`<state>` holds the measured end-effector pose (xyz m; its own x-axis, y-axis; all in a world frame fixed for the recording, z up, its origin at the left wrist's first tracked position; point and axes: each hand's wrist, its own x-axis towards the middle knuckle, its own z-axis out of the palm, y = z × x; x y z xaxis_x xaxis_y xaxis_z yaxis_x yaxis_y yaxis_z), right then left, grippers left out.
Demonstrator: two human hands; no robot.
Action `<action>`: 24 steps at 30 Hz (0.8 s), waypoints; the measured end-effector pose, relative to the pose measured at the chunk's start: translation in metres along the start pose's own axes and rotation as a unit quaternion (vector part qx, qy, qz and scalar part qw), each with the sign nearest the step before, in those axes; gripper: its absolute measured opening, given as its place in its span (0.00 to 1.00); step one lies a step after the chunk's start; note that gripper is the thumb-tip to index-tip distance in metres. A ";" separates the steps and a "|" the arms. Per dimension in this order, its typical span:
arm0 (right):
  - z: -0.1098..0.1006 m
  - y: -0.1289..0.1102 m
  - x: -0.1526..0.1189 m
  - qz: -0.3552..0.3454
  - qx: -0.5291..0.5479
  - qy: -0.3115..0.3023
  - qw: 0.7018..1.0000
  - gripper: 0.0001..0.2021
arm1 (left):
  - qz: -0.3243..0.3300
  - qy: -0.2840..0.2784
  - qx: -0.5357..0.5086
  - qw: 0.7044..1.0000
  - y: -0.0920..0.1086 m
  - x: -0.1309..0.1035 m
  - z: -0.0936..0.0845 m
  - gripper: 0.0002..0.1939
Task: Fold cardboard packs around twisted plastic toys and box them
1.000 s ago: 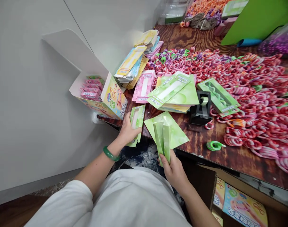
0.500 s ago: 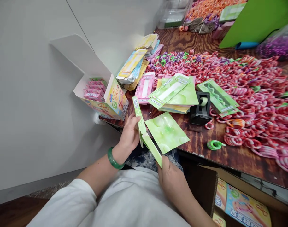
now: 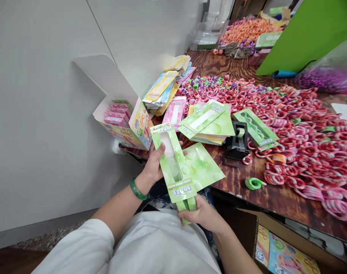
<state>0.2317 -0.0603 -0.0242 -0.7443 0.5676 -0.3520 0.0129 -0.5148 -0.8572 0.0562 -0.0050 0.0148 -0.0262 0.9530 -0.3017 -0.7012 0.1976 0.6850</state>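
A green windowed packaging box point(image 3: 162, 167) is held up in front of me, its printed face turned towards me. My left hand point(image 3: 155, 161) grips its left side, thumb on the front by the clear window. At the lower end, my right hand point(image 3: 200, 213) pinches the narrow green flaps between thumb and fingers. Just behind the box, a square green card point(image 3: 206, 167) lies at the table edge. Beyond it, a flat green windowed sleeve point(image 3: 204, 120) rests on a stack of cards point(image 3: 227, 125). A black tape dispenser point(image 3: 237, 140) stands to the right of that stack.
A display carton point(image 3: 141, 123) of pink boxes stands left. A filled green box point(image 3: 255, 127) lies by heaped red-and-pink coiled rings point(image 3: 301, 140). A green coil point(image 3: 253, 183) sits near the table edge. Flat sleeves point(image 3: 162, 85) are piled behind. A cardboard carton point(image 3: 249, 232) is below right.
The green box has turned from edge-on to face me, showing its window. My right hand has shifted slightly down along with its lower flaps. The camera view has tilted a little.
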 end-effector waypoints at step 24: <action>-0.003 0.056 0.034 -0.155 0.141 0.198 0.957 0.15 | -0.055 -0.119 -0.088 0.987 -0.005 0.001 0.012 0.47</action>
<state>0.2093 -0.0676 -0.0854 -0.3698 0.8921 -0.2596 -0.3905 -0.4027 -0.8278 0.0685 -0.0023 0.0189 0.2112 0.9591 -0.1886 -0.8034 0.2802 0.5253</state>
